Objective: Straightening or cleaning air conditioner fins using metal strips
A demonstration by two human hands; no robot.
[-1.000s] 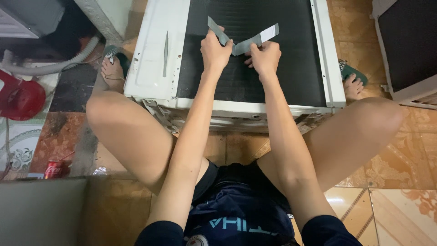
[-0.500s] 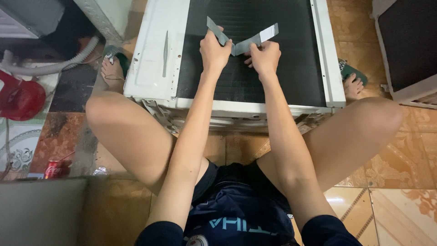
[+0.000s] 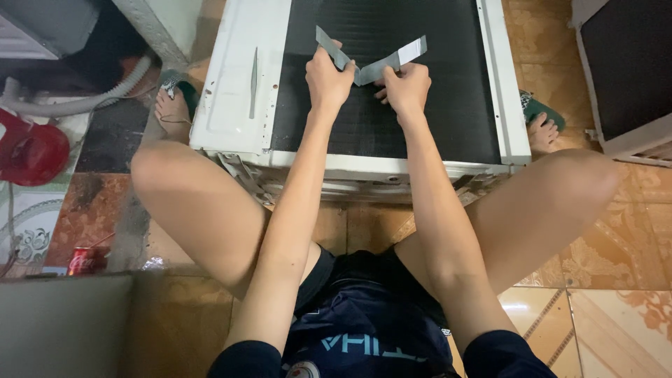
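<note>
— State of the hands?
— Left hand (image 3: 329,78) closed around one end of a bent grey metal strip (image 3: 369,61), right hand (image 3: 406,87) pinching the other end; strip held in a shallow V just above the black finned coil panel (image 3: 434,112) of the white box-shaped metal unit (image 3: 238,98) lying on its back.
— How far along?
— Hard to judge. Strip bent at the middle, both wings raised; whether touching the fins or just clear of them, cannot tell. No other strip laid on the panel, no tool in sight. Probably early or midway in the work on the coil face.
— Anything packaged or labelled about the unit?
— Left of it and nearer the body, a red drink can (image 3: 87,260) lying on the patterned floor tiles. Further left, a round red object (image 3: 31,152), partly cut off. Above that, a pale ribbed hose (image 3: 84,101). Right of the unit, a second white-framed dark panel (image 3: 623,70), leaning. No legible sign anywhere.
</note>
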